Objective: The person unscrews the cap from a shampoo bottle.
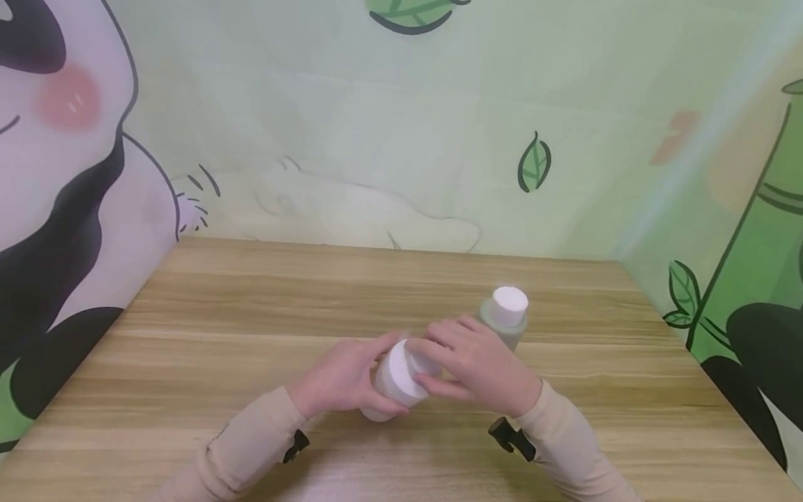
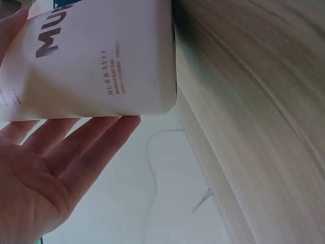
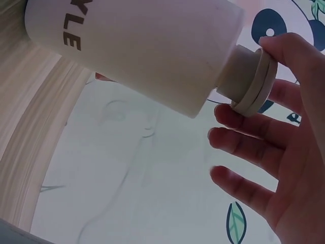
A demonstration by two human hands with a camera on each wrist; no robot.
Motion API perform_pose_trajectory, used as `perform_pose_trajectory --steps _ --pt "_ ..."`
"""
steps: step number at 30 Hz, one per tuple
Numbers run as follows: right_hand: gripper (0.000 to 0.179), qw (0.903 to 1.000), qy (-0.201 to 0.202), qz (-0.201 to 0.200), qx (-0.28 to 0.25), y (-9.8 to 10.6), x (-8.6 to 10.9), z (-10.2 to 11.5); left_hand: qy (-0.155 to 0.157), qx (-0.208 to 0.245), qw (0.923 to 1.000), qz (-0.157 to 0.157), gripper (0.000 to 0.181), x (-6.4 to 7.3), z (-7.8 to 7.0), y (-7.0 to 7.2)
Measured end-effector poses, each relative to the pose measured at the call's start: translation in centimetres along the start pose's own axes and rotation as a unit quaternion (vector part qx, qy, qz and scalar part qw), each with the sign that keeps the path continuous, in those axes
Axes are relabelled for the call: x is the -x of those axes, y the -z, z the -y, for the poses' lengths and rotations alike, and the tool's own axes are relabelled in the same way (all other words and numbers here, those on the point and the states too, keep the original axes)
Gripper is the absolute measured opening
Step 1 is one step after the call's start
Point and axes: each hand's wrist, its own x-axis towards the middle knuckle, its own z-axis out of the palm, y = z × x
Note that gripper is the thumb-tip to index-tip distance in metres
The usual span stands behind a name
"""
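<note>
A white bottle [image 1: 394,380] with dark lettering leans above the table between my two hands. My left hand [image 1: 341,380] grips its body, thumb on one side and fingers along the other, as the left wrist view also shows. With my right hand [image 1: 483,362] I pinch the round, wide-rimmed cap [image 3: 254,84] at the bottle's neck, thumb on one side and a finger on the other. The other fingers [image 3: 246,188] spread clear of the bottle. Whether the cap sits tight or loose I cannot tell. Just behind my right hand stands a pale green bottle [image 1: 502,326] with a white cap.
The wooden table [image 1: 251,300] runs back to a wall covering [image 1: 376,139] printed with a panda and leaves. Dark wrist mounts [image 1: 511,439] sit under both sleeves, close above the tabletop.
</note>
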Motion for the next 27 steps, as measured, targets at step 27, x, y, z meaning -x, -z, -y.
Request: perform_pose_trajectory --steps 27 --pt "0.032 0.9994 0.003 -0.03 0.016 -0.12 0.04 0.01 -0.006 0.019 0.9998 -0.004 0.084 0.0 -0.09 -0.04"
